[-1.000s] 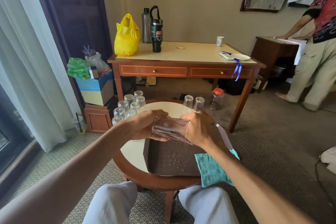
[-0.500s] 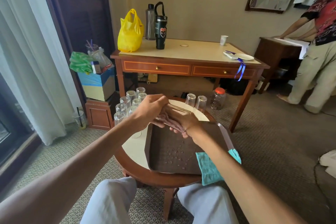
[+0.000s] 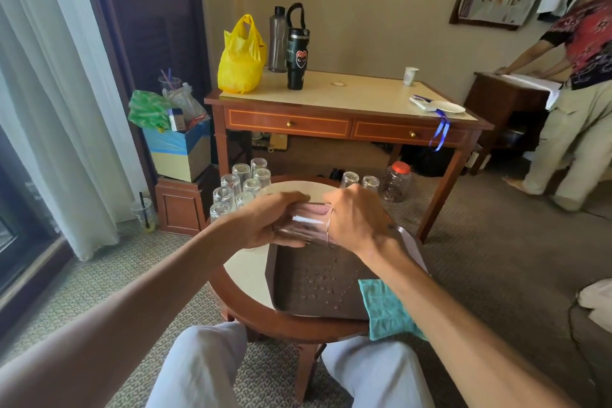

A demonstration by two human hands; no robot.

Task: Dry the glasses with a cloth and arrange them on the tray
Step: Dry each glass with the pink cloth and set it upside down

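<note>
A clear glass [image 3: 309, 225] lies on its side in the air above the dark brown tray [image 3: 284, 288]. My left hand [image 3: 268, 222] grips its base end and my right hand [image 3: 356, 222] covers its mouth, fingers reaching inside. Water drops dot the tray floor. A teal cloth [image 3: 384, 311] lies over the tray's near right corner, under my right forearm. Several upturned glasses [image 3: 240, 190] stand in a cluster at the round table's far left. Two more glasses [image 3: 359, 181] stand at the far edge.
The round wooden table [image 3: 245, 278] stands between my knees. Behind it is a desk [image 3: 344, 99] with a yellow bag [image 3: 240, 56] and bottles. A plastic jar [image 3: 395, 182] sits on the carpet. A person [image 3: 576, 83] stands at the far right.
Both hands have turned the glass between them and stayed over the tray's far edge. The camera view has shifted slightly.
</note>
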